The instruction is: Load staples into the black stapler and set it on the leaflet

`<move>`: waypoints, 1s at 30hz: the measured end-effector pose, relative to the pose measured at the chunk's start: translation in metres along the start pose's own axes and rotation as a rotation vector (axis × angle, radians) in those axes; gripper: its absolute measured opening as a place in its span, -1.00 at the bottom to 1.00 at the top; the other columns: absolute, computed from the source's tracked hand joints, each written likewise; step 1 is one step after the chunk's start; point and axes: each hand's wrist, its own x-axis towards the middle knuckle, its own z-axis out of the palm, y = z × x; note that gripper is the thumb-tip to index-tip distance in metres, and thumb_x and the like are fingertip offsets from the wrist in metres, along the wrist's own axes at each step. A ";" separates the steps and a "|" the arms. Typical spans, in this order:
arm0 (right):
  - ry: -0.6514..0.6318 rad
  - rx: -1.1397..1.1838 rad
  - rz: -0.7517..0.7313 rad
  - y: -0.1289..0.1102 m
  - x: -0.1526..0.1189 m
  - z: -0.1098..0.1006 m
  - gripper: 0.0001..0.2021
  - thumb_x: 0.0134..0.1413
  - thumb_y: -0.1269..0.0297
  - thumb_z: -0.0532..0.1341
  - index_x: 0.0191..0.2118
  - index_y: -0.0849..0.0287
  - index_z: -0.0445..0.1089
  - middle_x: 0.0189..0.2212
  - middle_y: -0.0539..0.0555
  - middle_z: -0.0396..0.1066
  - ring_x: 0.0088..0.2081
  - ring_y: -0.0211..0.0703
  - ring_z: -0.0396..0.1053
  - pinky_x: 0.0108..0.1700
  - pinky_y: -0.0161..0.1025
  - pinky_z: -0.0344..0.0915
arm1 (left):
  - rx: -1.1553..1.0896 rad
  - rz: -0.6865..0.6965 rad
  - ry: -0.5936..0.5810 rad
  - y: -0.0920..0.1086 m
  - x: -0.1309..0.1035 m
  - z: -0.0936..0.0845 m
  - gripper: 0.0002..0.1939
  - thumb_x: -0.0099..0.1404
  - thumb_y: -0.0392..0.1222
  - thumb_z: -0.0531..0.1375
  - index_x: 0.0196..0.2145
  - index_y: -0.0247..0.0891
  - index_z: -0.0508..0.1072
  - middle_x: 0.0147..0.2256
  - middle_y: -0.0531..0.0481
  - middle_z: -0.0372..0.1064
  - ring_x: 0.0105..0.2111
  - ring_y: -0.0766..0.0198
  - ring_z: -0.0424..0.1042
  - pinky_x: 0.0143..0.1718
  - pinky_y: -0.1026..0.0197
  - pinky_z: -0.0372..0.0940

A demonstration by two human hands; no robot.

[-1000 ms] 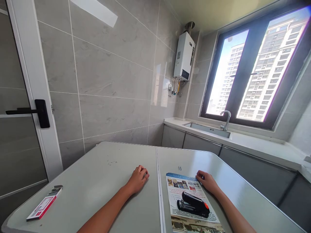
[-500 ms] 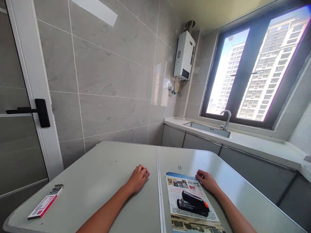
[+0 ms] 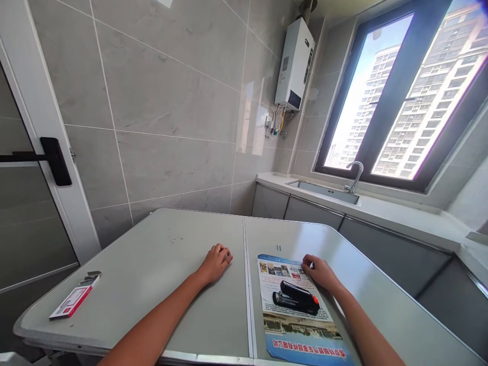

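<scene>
A printed flyer point(image 3: 295, 325) lies on the right half of the table. On top of it rests a black stapler point(image 3: 295, 297) with an orange-red patch at its right end. My right hand point(image 3: 318, 272) is at the flyer's upper right corner, finger and thumb closed around that edge; the exact contact is partly hidden. My left hand point(image 3: 215, 262) lies on the tabletop left of the central seam, fingers loosely bent and slightly apart, with nothing in it. Two small staple strips point(image 3: 278, 248) sit just beyond the flyer's top edge.
A red-and-white box point(image 3: 74, 301) lies near the left edge of the folding table point(image 3: 129, 274), and loose staples point(image 3: 176, 239) are scattered farther back. Behind the table stand a counter with a sink point(image 3: 324, 192) and faucet point(image 3: 355, 175). A door point(image 3: 46, 127) is at left.
The view has tilted downward, so the table's front edge and more of the flyer's lower part now show. Both hands, the stapler and the flyer keep their places on the table.
</scene>
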 end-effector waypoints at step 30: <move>0.149 0.186 -0.026 -0.065 -0.142 0.036 -0.51 0.26 0.13 0.12 0.27 0.05 0.33 0.20 0.17 0.41 0.25 0.11 0.36 0.30 0.06 0.31 | 0.116 0.204 -0.265 0.135 0.113 0.095 -0.61 0.43 -0.29 0.05 0.14 -0.16 0.46 0.22 -0.21 0.27 0.12 -0.07 0.35 0.16 -0.10 0.30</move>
